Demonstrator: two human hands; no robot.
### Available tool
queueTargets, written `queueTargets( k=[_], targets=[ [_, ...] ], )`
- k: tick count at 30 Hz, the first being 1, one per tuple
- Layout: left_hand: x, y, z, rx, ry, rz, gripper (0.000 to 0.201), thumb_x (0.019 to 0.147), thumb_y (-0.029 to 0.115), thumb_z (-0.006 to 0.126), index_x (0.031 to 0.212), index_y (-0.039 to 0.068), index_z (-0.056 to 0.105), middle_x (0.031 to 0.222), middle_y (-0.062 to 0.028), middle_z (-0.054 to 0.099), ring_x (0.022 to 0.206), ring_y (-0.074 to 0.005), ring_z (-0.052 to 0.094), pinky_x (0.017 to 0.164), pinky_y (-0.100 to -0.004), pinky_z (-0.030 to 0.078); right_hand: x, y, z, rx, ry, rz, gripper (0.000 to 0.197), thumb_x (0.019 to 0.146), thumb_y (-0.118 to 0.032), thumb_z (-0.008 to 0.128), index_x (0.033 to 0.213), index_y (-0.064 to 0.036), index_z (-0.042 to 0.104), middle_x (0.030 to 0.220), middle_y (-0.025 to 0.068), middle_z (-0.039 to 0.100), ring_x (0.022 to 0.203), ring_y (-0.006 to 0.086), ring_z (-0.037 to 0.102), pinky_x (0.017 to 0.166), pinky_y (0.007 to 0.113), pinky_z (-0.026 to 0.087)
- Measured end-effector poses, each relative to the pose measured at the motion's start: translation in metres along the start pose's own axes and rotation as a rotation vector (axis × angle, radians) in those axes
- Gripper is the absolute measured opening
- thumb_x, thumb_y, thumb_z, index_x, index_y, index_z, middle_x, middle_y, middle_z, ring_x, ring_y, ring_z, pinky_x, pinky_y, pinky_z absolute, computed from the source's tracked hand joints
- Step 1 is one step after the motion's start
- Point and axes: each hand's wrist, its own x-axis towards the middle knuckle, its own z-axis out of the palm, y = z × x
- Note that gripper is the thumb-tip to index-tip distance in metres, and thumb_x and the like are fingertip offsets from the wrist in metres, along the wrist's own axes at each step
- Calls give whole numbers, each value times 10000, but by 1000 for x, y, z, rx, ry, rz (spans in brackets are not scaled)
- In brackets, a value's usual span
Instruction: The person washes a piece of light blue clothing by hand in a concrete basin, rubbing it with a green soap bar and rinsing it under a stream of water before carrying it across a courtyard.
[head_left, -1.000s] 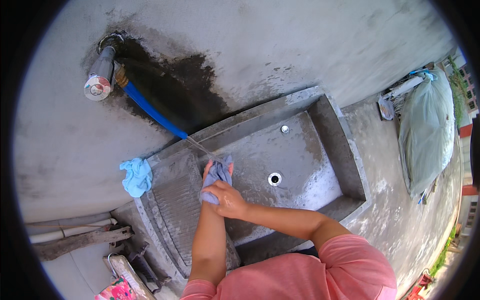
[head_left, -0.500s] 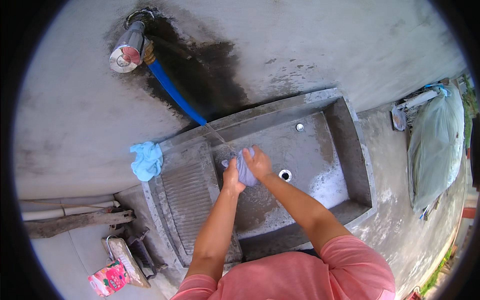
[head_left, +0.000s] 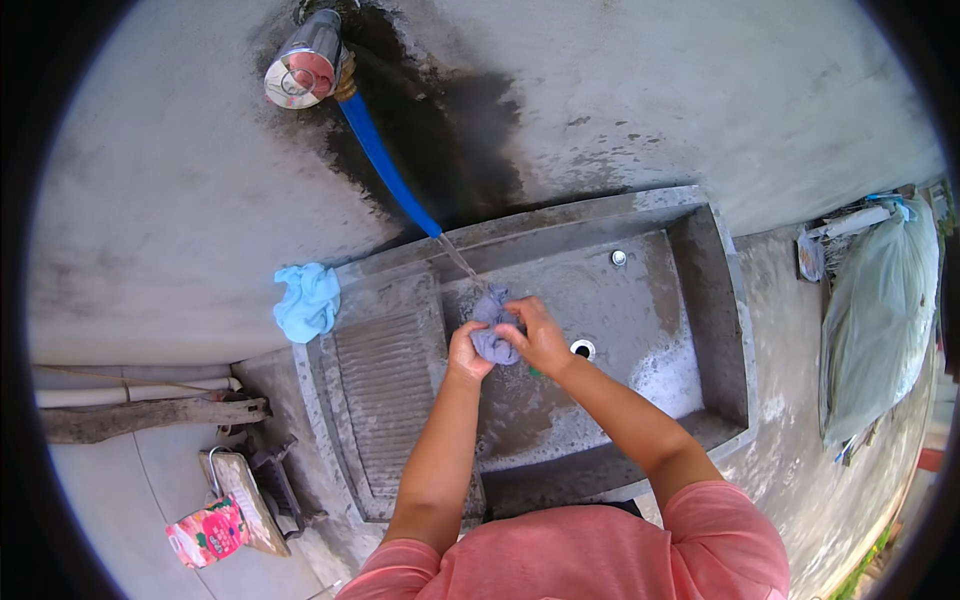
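Wet concrete sink, suds inside | grey wall damp-stained | left hand, right hand grip purple cloth

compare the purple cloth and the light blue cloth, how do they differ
Colour: the purple cloth is a greyish purple, while the light blue cloth is pale and bright.
Handling: the purple cloth is held in the left hand and right hand; no hand touches the light blue cloth.
Place: the purple cloth is over the basin, the light blue cloth at its far left corner.
Both are crumpled.
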Motion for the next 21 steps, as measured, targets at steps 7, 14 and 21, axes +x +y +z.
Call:
queueTargets(
  k=[7, 14, 21],
  targets=[
    [-13, -7, 36, -120, 29, 107, 397, 763, 174, 442, 1090, -47, 489, 1093, -171, 549, 1037, -333, 510, 943, -456, 369, 8, 114, -36, 448, 527, 973, 302, 873, -299, 525, 937, -4, 545, 811, 69, 558, 622, 195, 520, 610, 336, 485],
    [-18, -6, 33, -18, -12, 15, 441, 763, 198, 474, 1134, -40, 477, 1088, -175, 561, 998, -342, 535, 910, -455, 401, 22, 90, 6, 1351, 58, 1091, 583, 845, -513, 462, 1161, -25, 482, 1154, 174, 496, 953, 286, 539, 856, 449, 431],
    [-16, 3, 13, 12, -31, 12, 417, 805, 239, 465, 1116, -37, 496, 1061, -151, 579, 959, -295, 561, 910, -410, 406, 28, 47, 8, 1278, -370, 998, 562, 811, -467, 546, 1135, -10, 497, 1057, 134, 581, 954, 233, 573, 862, 373, 445]
  ],
)
